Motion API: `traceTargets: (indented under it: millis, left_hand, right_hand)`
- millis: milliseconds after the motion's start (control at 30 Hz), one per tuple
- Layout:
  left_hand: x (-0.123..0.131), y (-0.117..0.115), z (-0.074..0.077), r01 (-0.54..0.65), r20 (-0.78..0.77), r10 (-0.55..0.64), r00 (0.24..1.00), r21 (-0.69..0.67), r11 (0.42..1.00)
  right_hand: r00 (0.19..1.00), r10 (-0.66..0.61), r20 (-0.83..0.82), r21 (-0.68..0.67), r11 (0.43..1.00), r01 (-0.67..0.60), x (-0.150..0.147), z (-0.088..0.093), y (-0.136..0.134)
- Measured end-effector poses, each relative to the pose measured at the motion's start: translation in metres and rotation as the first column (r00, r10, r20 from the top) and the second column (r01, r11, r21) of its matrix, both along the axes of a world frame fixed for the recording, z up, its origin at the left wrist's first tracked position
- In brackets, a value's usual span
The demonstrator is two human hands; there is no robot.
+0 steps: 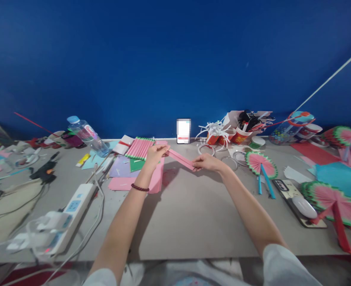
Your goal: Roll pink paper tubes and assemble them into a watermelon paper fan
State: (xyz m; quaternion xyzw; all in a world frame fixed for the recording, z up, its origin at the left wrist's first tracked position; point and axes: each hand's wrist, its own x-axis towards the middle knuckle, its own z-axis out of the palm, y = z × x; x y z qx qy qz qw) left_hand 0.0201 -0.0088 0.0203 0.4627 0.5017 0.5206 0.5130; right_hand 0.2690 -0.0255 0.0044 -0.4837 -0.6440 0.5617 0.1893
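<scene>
A narrow strip of folded pink paper (pixel 180 158) is stretched between my two hands, above the grey table. Its far left end is pinched in my left hand (pixel 157 154), which wears a dark bead bracelet at the wrist. My right hand (pixel 207 163) grips the lower right end between thumb and fingers. Just left of my left hand lie sheets of pink paper (pixel 120 183), a purple sheet (pixel 122 169) and a green sheet (pixel 136 165). A pleated pink paper with green edges (pixel 139 147) rests on top of the stack.
A phone (pixel 183 131) stands against the blue wall. At left are a water bottle (pixel 89 136), a glue gun (pixel 46 169) and a power strip (pixel 74 210) with cables. On the right lie watermelon paper fans (pixel 261 165), paper cups (pixel 242 136) and a mouse (pixel 304 206) on a phone.
</scene>
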Motion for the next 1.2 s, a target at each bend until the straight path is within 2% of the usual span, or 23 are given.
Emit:
traceTargets:
  millis: [133, 267, 400, 467, 533, 633, 700, 800, 900, 967, 1033, 1200]
  left_hand:
    - [-0.007, 0.002, -0.001, 0.078, -0.025, -0.078, 0.997, -0.002, 0.997]
    - [-0.018, 0.002, -0.002, 0.251, -0.135, -0.25, 0.959, -0.006, 0.968]
    - [-0.02, 0.0, -0.004, 0.473, -0.305, -0.456, 0.836, -0.021, 0.881]
    - [-0.016, -0.002, -0.006, 0.542, -0.431, -0.498, 0.752, -0.024, 0.84]
    - [-0.01, -0.004, -0.008, 0.561, -0.616, -0.451, 0.646, -0.018, 0.828]
    - [0.001, -0.007, -0.011, 0.528, -0.885, -0.235, 0.403, 0.014, 0.849]
    - [0.007, -0.008, -0.014, 0.515, -0.96, -0.065, 0.273, 0.088, 0.852]
    - [0.017, -0.008, -0.019, 0.511, -0.985, 0.12, 0.122, 0.166, 0.843]
    - [0.025, -0.009, -0.026, 0.486, -0.983, 0.166, 0.078, 0.183, 0.854]
    - [0.03, -0.011, -0.033, 0.495, -0.983, 0.17, 0.068, 0.181, 0.85]
    - [0.033, -0.013, -0.04, 0.507, -0.985, 0.159, 0.061, 0.168, 0.845]
    - [0.03, -0.017, -0.052, 0.519, -0.991, 0.122, 0.055, 0.133, 0.844]
  right_hand:
    - [0.996, -0.084, -0.003, -0.004, 0.996, 0.084, -0.001, 0.01, -0.005]
    - [0.994, -0.101, 0.043, 0.057, 0.993, 0.099, 0.005, 0.015, -0.004]
    - [0.956, -0.087, 0.279, 0.276, 0.961, 0.007, 0.011, 0.016, -0.002]
    - [0.91, -0.113, 0.398, 0.381, 0.923, -0.052, 0.011, 0.015, -0.003]
    - [0.87, -0.15, 0.469, 0.466, 0.879, -0.1, 0.009, 0.013, -0.003]
    - [0.826, -0.211, 0.523, 0.587, 0.792, -0.17, 0.005, 0.009, -0.002]
    - [0.809, -0.239, 0.537, 0.657, 0.721, -0.223, 0.003, 0.006, 0.002]
    - [0.79, -0.265, 0.552, 0.739, 0.595, -0.316, 0.002, 0.0, 0.008]
    - [0.773, -0.327, 0.543, 0.803, 0.473, -0.364, 0.003, -0.012, 0.011]
    - [0.777, -0.346, 0.526, 0.828, 0.416, -0.375, 0.004, -0.022, 0.01]
    - [0.782, -0.325, 0.531, 0.825, 0.41, -0.39, 0.005, -0.033, 0.007]
    - [0.785, -0.289, 0.548, 0.799, 0.459, -0.388, 0.006, -0.051, -0.001]
